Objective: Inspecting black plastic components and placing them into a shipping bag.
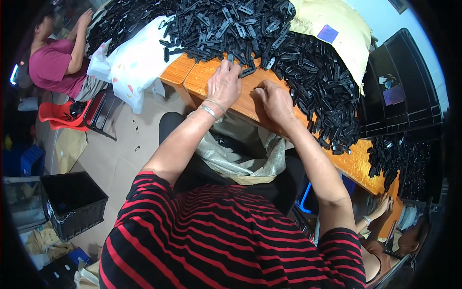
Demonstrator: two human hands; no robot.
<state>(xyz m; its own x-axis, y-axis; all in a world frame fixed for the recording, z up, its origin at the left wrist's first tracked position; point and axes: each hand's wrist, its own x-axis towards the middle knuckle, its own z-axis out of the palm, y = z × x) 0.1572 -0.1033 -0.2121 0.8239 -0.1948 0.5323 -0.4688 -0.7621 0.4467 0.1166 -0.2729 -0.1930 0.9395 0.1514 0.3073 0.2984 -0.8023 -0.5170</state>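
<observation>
A large heap of small, elongated black plastic pieces [226, 31] covers the far part of the wooden table [202, 79]. My left hand [224, 85] is at the heap's near edge, with its fingertips closed on one slotted black plastic piece [231, 57]. Another black piece [247, 72] lies just right of those fingers. Over the table's near edge, my right hand [277, 102] has its fingers curled in and thumb against them; anything inside is hidden. Below both hands, an open woven sack [216, 156] rests at my lap, some dark pieces showing inside.
White plastic sheeting [139, 62] hangs off the table at left. A person in a magenta shirt [55, 67] sits near a red chair [50, 113]. A black crate [72, 204] stands on the floor. Another person's hand [382, 207] is at right, below a black panel [404, 82].
</observation>
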